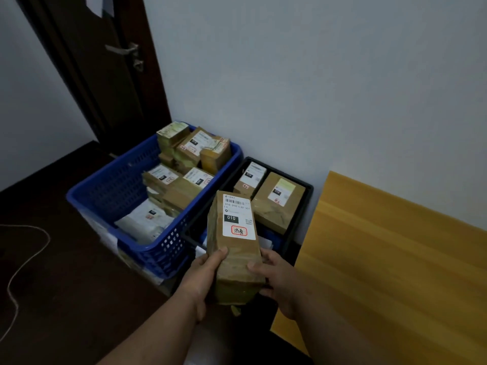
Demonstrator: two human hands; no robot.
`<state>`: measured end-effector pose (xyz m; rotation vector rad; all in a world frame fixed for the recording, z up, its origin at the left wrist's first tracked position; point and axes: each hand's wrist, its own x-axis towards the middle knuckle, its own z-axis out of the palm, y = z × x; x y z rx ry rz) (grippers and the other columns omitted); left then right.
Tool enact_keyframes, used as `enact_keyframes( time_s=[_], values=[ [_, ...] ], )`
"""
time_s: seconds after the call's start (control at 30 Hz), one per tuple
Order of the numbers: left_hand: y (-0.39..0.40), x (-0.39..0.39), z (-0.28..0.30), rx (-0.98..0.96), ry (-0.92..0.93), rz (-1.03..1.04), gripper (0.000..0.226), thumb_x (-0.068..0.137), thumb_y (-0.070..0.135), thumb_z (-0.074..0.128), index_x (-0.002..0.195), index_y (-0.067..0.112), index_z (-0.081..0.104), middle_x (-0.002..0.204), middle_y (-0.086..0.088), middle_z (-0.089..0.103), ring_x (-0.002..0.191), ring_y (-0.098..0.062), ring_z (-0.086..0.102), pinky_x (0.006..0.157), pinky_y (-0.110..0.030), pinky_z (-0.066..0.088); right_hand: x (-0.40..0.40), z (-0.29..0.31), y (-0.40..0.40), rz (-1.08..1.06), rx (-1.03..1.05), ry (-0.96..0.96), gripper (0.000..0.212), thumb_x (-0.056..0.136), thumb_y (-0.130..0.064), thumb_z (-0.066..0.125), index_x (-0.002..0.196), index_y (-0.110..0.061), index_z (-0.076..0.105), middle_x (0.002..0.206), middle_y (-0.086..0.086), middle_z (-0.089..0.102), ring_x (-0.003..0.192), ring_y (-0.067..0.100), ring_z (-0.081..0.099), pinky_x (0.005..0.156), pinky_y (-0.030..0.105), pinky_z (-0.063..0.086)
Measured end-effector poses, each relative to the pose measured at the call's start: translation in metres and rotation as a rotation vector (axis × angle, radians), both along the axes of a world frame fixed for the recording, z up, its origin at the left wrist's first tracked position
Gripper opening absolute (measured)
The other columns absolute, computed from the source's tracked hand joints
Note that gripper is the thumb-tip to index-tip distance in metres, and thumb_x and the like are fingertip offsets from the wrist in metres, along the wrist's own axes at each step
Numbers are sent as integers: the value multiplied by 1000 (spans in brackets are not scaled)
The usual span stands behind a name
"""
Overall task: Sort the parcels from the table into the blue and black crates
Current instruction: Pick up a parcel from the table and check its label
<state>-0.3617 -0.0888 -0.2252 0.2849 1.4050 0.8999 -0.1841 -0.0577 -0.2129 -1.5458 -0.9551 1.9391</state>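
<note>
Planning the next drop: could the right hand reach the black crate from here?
Probably yes: the right hand holds the parcel just before the black crate, with nothing between.

A single head-worn wide-angle view looks forward and steeply down from close above, facing the blue crate (110,191) at eleven o'clock, black crate (297,227) at twelve, wall beyond.

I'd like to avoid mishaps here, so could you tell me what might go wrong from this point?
The long parcel is gripped only at its near end by the left hand and right hand, so it could tip forward. The blue crate is piled high; another parcel may slide off.
</note>
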Motion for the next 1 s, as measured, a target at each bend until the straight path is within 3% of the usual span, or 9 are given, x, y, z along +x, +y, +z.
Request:
enact_keyframes(
  time_s=[0.17, 0.37, 0.47, 0.53, 0.6, 0.7, 0.83, 0.93, 1.0],
  values=[
    [7, -38, -7, -42, -28, 65, 93, 44, 63, 89, 126, 30, 60, 115, -12, 70, 101, -38, 69, 86, -58, 54, -39, 0, 22, 88, -16, -11, 50, 85, -17, 73, 129, -29, 52, 125, 3, 57, 110, 24, 58, 98, 45, 50],
    [31, -80, -18, -40, -26, 150, 98, 40, 67, 88, 127, 30, 60, 115, -10, 71, 101, -35, 69, 87, -56, 54, -85, -14, 57, 123, -41, -7, 47, 85, -16, 73, 127, -29, 56, 122, 1, 62, 109, 21, 60, 97, 43, 50],
    [50, -97, -15, -20, -31, 196, 102, 33, 65, 89, 124, 28, 61, 111, -10, 72, 98, -34, 70, 85, -56, 55, -107, -22, 80, 169, -26, -11, 53, 80, -22, 76, 129, -28, 57, 123, 1, 64, 111, 23, 63, 102, 50, 48],
    [66, -106, -10, -17, -37, 222, 93, 43, 62, 87, 124, 26, 61, 109, -11, 73, 97, -34, 70, 83, -55, 56, -120, -22, 102, 193, -16, 5, 47, 84, -17, 73, 128, -25, 59, 120, 3, 65, 106, 22, 65, 94, 43, 54],
    [84, -114, -4, -11, -17, 228, 59, 72, 52, 77, 121, 22, 63, 105, -12, 73, 93, -32, 70, 72, -43, 58, -131, -17, 122, 213, -16, 27, 39, 89, -12, 68, 125, -23, 59, 117, 2, 66, 102, 19, 66, 78, 32, 55],
    [107, -127, 5, -16, -18, 250, 34, 88, 42, 65, 115, 21, 63, 103, -12, 71, 90, -29, 67, 62, -33, 53, -148, -15, 152, 244, -19, 28, 40, 88, -14, 70, 124, -25, 58, 117, -1, 65, 104, 18, 63, 79, 32, 52],
    [127, -154, 1, -24, -13, 360, 41, 86, 44, 67, 121, 25, 60, 108, -11, 70, 97, -32, 66, 69, -40, 57, -184, -18, 185, 310, 20, -35, 46, 83, -24, 76, 125, -27, 58, 121, -4, 63, 111, 19, 61, 101, 45, 48],
    [135, -180, -9, -54, -11, 454, 51, 83, 45, 70, 127, 25, 55, 111, -9, 70, 97, -33, 68, 75, -51, 58, -216, -21, 199, 363, 69, -65, 45, 84, -20, 75, 124, -26, 57, 119, -5, 63, 109, 16, 62, 98, 39, 51],
    [140, -202, -18, -54, -21, 494, 64, 82, 44, 72, 137, 24, 47, 117, -9, 68, 98, -32, 68, 68, -48, 58, -239, -25, 209, 387, 102, -94, 45, 84, -16, 75, 123, -24, 57, 119, -2, 63, 108, 17, 62, 97, 37, 52]
  ],
)
